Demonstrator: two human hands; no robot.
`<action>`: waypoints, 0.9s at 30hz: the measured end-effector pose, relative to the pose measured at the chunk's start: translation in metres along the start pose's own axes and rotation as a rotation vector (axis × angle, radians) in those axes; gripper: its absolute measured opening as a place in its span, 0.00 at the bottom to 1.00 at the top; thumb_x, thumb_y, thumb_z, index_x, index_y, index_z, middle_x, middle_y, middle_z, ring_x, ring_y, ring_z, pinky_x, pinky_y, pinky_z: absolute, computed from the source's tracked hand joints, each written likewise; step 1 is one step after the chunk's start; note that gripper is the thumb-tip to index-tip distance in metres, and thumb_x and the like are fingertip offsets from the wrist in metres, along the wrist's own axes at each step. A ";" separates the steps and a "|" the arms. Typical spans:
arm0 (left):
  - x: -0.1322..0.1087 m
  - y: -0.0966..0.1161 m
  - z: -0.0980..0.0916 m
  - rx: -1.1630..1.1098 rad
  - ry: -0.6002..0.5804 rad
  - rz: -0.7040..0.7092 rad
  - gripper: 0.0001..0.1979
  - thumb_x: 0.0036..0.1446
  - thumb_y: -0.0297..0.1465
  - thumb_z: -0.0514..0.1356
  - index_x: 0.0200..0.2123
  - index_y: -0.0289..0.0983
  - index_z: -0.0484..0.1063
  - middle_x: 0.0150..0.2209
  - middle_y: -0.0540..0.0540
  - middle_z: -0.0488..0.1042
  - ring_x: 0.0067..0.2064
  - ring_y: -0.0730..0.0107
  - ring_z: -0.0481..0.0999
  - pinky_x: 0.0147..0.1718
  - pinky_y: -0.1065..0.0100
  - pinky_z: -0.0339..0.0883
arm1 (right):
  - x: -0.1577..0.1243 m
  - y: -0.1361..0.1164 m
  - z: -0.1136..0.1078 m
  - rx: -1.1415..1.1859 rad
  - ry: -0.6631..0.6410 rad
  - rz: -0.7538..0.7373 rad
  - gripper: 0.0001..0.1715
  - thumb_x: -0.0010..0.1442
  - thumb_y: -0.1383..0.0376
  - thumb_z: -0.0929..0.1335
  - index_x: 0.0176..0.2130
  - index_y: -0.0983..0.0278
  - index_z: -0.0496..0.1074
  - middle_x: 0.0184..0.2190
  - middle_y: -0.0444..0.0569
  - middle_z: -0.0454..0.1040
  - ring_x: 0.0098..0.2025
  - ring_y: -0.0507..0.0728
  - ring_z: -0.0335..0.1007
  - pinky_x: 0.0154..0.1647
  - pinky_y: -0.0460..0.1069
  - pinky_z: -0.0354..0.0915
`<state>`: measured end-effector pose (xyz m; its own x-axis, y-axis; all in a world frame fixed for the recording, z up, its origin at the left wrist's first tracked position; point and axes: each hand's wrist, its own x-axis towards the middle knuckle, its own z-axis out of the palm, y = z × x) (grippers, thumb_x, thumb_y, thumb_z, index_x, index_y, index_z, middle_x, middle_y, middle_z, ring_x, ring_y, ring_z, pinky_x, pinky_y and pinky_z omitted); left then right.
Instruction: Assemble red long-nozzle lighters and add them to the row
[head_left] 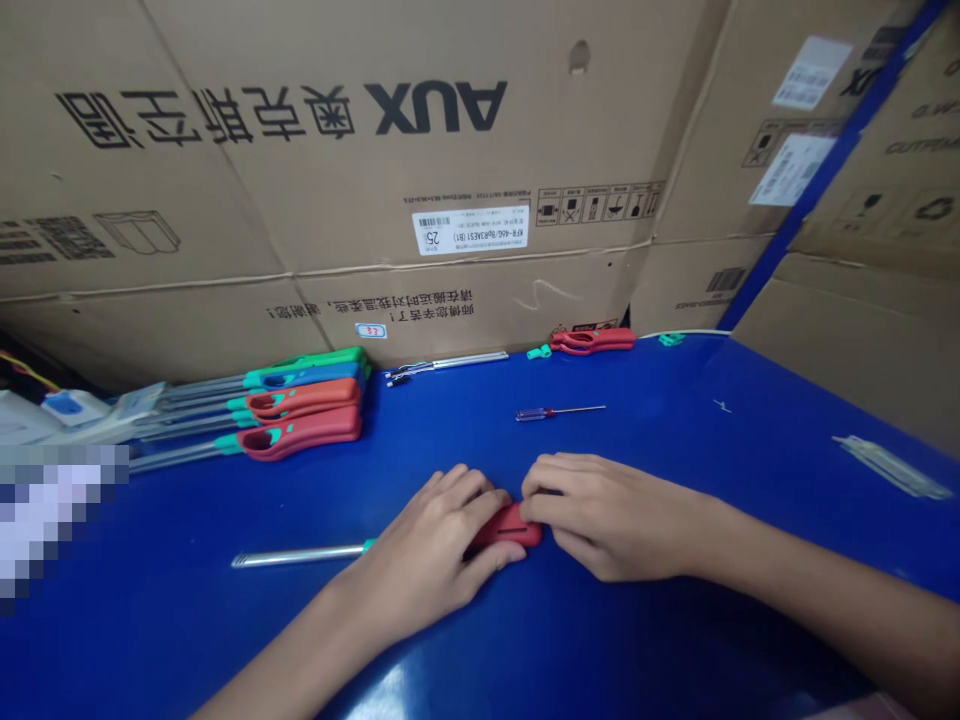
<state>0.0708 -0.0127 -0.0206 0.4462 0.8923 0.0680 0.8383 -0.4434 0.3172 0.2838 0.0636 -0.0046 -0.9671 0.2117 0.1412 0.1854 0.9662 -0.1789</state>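
A red long-neck lighter lies on the blue table, its metal tube pointing left and a dark slot visible in its handle. My left hand is wrapped over the handle, thumb along the near side, covering the trigger area. At the handle's right end, my right hand is closed, its bent fingers pinching the end. Whether a small part is also between those fingers is hidden. Beyond the hands rests a screwdriver with a purple clear handle.
Several finished-looking lighters in red, orange, blue and green are stacked at left. Along the back lie a metal tube with wires, a red handle shell and green pieces. Cardboard walls the table; clear strips lie right.
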 end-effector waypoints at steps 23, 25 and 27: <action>0.003 0.000 -0.002 -0.014 -0.018 -0.003 0.17 0.65 0.43 0.54 0.47 0.38 0.72 0.43 0.44 0.72 0.45 0.57 0.69 0.49 0.53 0.65 | -0.001 0.003 -0.001 0.074 0.074 0.011 0.11 0.59 0.73 0.64 0.35 0.66 0.76 0.33 0.49 0.73 0.35 0.54 0.65 0.41 0.50 0.62; 0.003 0.000 -0.002 -0.016 -0.016 0.001 0.17 0.65 0.43 0.54 0.47 0.38 0.72 0.43 0.44 0.72 0.45 0.57 0.69 0.48 0.54 0.65 | -0.002 0.003 -0.001 0.091 0.063 0.020 0.11 0.59 0.73 0.64 0.34 0.66 0.76 0.33 0.49 0.73 0.35 0.54 0.65 0.41 0.50 0.62; 0.003 -0.001 -0.001 -0.020 -0.010 0.008 0.17 0.65 0.43 0.54 0.47 0.38 0.72 0.43 0.44 0.72 0.45 0.57 0.69 0.48 0.54 0.66 | -0.003 0.003 -0.001 0.113 0.063 0.022 0.12 0.59 0.73 0.64 0.37 0.65 0.76 0.33 0.48 0.73 0.35 0.53 0.66 0.41 0.49 0.62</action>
<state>0.0710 -0.0100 -0.0193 0.4560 0.8879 0.0614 0.8284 -0.4486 0.3353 0.2871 0.0657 -0.0043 -0.9493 0.2453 0.1964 0.1826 0.9392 -0.2907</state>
